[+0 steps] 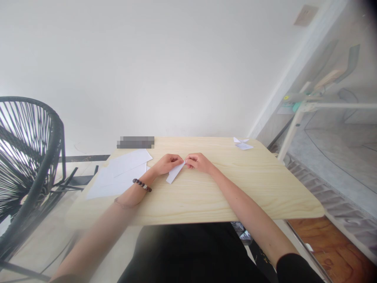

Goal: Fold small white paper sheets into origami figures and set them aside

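A narrow folded strip of white paper (174, 174) slants between my hands above the middle of the table (212, 200). My left hand (167, 164) is closed on its upper left edge, with the thumb and fingers pinching near the top. At the strip's upper right tip, my right hand (198, 162) pinches the paper with thumb and forefinger. The fingertips of both hands nearly meet there. The lower end of the strip sticks out freely toward me.
White paper sheets (118, 179) lie on the table's left side. Small folded paper pieces (244, 146) rest at the back right corner. A blurred-out dark block (135, 142) is at the back left. A woven chair (55, 129) stands left, a white metal frame (291, 135) right.
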`<state>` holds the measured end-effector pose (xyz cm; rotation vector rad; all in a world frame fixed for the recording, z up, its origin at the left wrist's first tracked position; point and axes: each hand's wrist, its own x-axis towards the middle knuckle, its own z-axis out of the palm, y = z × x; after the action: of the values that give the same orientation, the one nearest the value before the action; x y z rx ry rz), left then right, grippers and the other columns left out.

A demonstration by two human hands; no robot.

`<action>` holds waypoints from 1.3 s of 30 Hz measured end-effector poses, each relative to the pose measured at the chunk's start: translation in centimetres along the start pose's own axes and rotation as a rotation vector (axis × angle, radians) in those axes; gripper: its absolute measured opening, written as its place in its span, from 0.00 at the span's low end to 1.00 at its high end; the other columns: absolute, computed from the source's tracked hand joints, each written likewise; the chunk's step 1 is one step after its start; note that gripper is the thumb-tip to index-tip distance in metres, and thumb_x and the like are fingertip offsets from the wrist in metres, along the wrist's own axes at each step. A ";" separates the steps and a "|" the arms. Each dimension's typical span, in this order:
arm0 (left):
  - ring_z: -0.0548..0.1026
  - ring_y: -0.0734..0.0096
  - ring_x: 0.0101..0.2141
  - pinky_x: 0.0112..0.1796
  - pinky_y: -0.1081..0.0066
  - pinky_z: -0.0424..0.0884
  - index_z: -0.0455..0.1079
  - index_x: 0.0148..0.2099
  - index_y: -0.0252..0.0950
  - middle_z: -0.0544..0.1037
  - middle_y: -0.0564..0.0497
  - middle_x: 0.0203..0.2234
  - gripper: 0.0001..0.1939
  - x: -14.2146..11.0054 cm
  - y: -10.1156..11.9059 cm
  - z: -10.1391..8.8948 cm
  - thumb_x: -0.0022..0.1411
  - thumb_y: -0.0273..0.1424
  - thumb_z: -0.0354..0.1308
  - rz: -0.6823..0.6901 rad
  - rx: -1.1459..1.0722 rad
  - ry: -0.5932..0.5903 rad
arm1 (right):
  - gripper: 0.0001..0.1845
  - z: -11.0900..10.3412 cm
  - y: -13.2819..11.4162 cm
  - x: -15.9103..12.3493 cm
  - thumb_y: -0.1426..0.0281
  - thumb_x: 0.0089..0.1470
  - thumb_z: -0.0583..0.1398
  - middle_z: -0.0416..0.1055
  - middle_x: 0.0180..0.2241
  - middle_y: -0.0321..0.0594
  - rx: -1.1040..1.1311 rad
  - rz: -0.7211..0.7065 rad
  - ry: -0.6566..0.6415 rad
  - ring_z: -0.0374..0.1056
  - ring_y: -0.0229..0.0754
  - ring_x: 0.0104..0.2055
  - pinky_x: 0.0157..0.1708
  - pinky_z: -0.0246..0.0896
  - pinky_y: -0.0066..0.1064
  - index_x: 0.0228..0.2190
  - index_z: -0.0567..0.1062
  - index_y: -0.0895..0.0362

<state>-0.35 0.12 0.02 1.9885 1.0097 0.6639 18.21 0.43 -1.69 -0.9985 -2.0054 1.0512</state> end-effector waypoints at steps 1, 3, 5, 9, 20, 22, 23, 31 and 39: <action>0.61 0.79 0.19 0.18 0.79 0.54 0.69 0.30 0.32 0.67 0.54 0.18 0.18 0.0 0.1 0.0 0.53 0.42 0.47 -0.004 -0.009 0.012 | 0.11 0.0 0.0 0.0 0.67 0.46 0.51 0.65 0.19 0.35 0.015 0.000 0.014 0.61 0.31 0.21 0.23 0.56 0.22 0.22 0.69 0.60; 0.61 0.79 0.19 0.18 0.79 0.55 0.68 0.30 0.32 0.67 0.54 0.19 0.18 0.0 0.2 0.0 0.53 0.42 0.47 -0.014 -0.027 0.036 | 0.11 0.0 0.0 0.0 0.67 0.46 0.52 0.64 0.18 0.34 0.045 0.007 0.048 0.59 0.31 0.20 0.21 0.55 0.22 0.20 0.68 0.60; 0.62 0.79 0.19 0.19 0.79 0.55 0.68 0.31 0.32 0.68 0.54 0.19 0.17 0.0 0.3 0.0 0.53 0.41 0.47 -0.023 -0.040 0.054 | 0.11 0.1 0.0 0.1 0.67 0.46 0.52 0.64 0.17 0.34 0.062 0.017 0.090 0.58 0.30 0.19 0.20 0.54 0.22 0.19 0.67 0.60; 0.62 0.79 0.19 0.18 0.79 0.55 0.68 0.32 0.33 0.68 0.54 0.19 0.17 0.0 0.4 0.0 0.52 0.41 0.48 -0.030 -0.064 0.067 | 0.13 0.1 0.0 0.1 0.65 0.46 0.51 0.63 0.16 0.34 0.066 0.018 0.113 0.59 0.31 0.19 0.21 0.54 0.22 0.18 0.67 0.60; 0.67 0.76 0.19 0.18 0.78 0.59 0.64 0.42 0.33 0.71 0.51 0.23 0.20 0.1 0.1 0.1 0.51 0.41 0.51 -0.079 -0.197 0.107 | 0.14 0.1 0.3 0.2 0.62 0.48 0.50 0.62 0.18 0.33 -0.016 -0.015 0.229 0.57 0.30 0.18 0.21 0.53 0.22 0.21 0.66 0.59; 0.69 0.75 0.20 0.20 0.76 0.62 0.61 0.45 0.33 0.72 0.49 0.26 0.21 0.2 -0.1 0.1 0.51 0.40 0.51 -0.073 -0.271 0.102 | 0.14 0.1 0.5 0.3 0.62 0.48 0.50 0.62 0.18 0.33 0.003 -0.001 0.293 0.56 0.29 0.17 0.20 0.53 0.22 0.22 0.66 0.59; 0.69 0.75 0.20 0.20 0.76 0.62 0.60 0.45 0.33 0.72 0.49 0.26 0.21 0.2 -0.2 0.1 0.52 0.40 0.51 -0.062 -0.292 0.100 | 0.14 0.1 0.5 0.3 0.61 0.48 0.49 0.61 0.18 0.33 0.006 0.003 0.311 0.56 0.30 0.17 0.19 0.53 0.23 0.22 0.66 0.59; 0.68 0.78 0.20 0.20 0.77 0.62 0.60 0.46 0.32 0.71 0.50 0.24 0.22 0.2 -0.2 0.1 0.51 0.39 0.52 -0.011 -0.286 0.086 | 0.18 -0.1 -0.5 -0.1 0.60 0.49 0.48 0.61 0.15 0.33 -0.130 -0.021 0.205 0.57 0.30 0.18 0.21 0.52 0.23 0.18 0.65 0.59; 0.66 0.79 0.18 0.19 0.78 0.63 0.63 0.37 0.31 0.70 0.52 0.19 0.17 0.6 -0.9 0.1 0.49 0.39 0.55 -0.037 -0.223 0.129 | 0.19 -0.2 0.0 0.1 0.57 0.50 0.47 0.60 0.16 0.32 -0.122 -0.018 0.325 0.57 0.30 0.17 0.21 0.52 0.23 0.21 0.66 0.58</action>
<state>-0.33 0.93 -0.72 1.7477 0.9988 0.8552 18.35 0.62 -1.55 -1.1335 -1.8223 0.7106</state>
